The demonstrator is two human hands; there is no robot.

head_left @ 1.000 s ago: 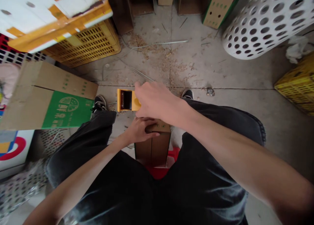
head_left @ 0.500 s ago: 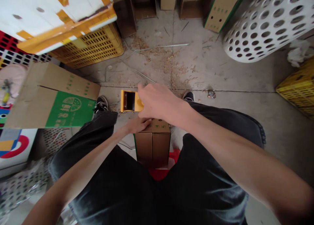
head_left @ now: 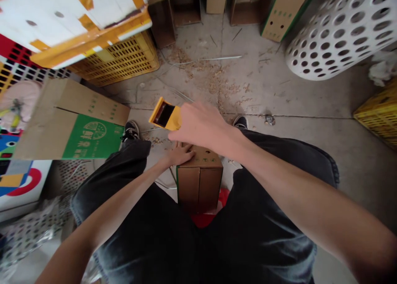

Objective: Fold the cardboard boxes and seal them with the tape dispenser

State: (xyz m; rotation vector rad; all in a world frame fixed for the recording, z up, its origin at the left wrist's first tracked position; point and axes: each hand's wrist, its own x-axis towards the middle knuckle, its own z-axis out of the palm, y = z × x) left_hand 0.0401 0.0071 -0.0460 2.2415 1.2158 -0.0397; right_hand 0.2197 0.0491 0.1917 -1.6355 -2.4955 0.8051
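Head view: the right hand is gripping a yellow plastic tool just above centre, fingers closed narrowly around its near end. The tool is tilting, its dark rectangular opening now turned toward upper left rather than sitting square as in the earlier head views. It is hanging in the air, just beside the top of a small brown carton, which is standing between the knees with green-edged seams. The left hand is lying flat and open on the carton's top edge, holding nothing. A flattened cardboard sheet with a green printed panel is lying at left, a yellow plastic crate is sitting at upper left, and a white perforated basket is leaning at upper right. Wood shavings are scattering across the concrete floor at upper centre.
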